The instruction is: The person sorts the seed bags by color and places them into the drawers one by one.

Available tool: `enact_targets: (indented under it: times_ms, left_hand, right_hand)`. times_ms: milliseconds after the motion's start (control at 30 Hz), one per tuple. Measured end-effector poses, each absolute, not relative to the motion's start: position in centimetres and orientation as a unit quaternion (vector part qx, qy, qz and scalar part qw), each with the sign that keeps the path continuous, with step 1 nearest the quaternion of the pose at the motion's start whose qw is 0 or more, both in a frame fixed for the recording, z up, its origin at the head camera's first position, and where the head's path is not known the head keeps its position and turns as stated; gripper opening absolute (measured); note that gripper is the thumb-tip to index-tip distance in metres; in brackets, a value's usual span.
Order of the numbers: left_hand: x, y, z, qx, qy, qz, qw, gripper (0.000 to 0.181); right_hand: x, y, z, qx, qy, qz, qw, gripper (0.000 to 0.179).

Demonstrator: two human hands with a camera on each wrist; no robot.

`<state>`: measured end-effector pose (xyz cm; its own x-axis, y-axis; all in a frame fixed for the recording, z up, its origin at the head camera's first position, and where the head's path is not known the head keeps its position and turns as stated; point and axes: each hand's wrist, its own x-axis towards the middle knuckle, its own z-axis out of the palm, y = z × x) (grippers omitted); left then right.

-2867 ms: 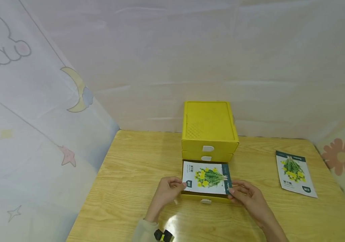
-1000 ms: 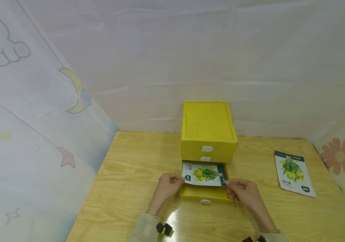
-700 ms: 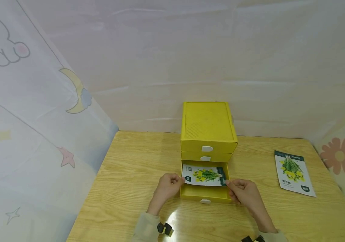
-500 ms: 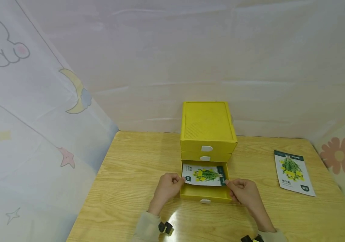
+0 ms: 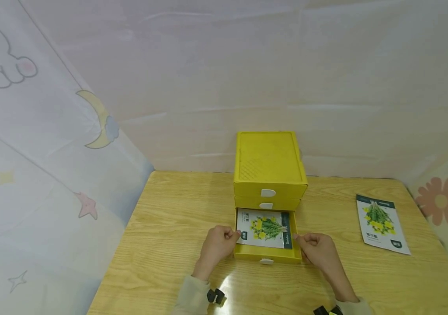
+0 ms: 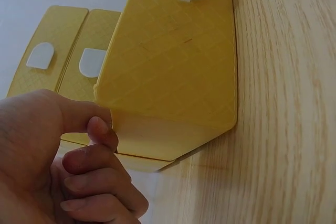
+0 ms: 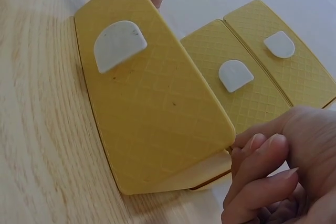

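Observation:
A yellow drawer [image 5: 271,252] stands pulled out at the bottom of a small yellow drawer unit [image 5: 269,157]. In it lies a white and dark green packet [image 5: 265,240] printed with yellow flowers and green leaves. My left hand [image 5: 217,245] is at the drawer's left wall, thumb over the rim close to the packet's corner, other fingers curled outside. At the opposite wall my right hand [image 5: 320,251] pinches the rim likewise, a little apart from the packet. Both wrist views show the drawer front [image 6: 173,56] with its white tab [image 7: 119,45]; the thumb tips are hidden behind the walls.
A second matching packet [image 5: 383,225] lies on the wooden table [image 5: 176,210] at the right. Two closed drawers with white tabs [image 5: 268,193] sit above the pulled-out one. A printed cloth [image 5: 208,87] hangs behind the table.
The packet was held between both hands over the drawer, then lowered into it with its near edge raised. Now it lies flatter, its near edge closer to the drawer front. The hands have barely moved lately.

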<state>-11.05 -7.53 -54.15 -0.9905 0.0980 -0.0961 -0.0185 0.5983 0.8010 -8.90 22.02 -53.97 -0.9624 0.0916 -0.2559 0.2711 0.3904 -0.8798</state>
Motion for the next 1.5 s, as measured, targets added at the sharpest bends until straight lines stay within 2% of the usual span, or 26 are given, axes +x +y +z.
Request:
enact_targets:
  times_ms: [400,700,933,1200,1500]
  left_hand:
    - [-10.7,-7.4,-53.6,0.025,0.883,0.464,0.066,0.042]
    - [-10.6,-7.1,-52.7,0.030,0.887,0.456,0.063,0.037]
    - [-10.3,-6.3,-51.8,0.045,0.880,0.469,0.066,0.029]
    - [-10.3,-4.6,-51.9,0.109,0.867,0.483,0.047,0.018]
    - [-9.8,-2.1,-52.0,0.160,0.833,0.525,0.072,0.012]
  right_hand:
    - [-8.9,22.5,-54.4,0.106,0.818,-0.560,0.082,0.046]
    - [-9.1,23.4,-54.0,0.116,0.846,-0.516,0.075,0.045]
    - [-9.2,25.0,-54.2,0.103,0.869,-0.480,0.066,0.058]
    - [-10.0,28.1,-54.4,0.040,0.887,-0.459,0.025,0.038]
    - [-10.7,30.9,-53.7,0.007,0.893,-0.451,-0.004,0.041]
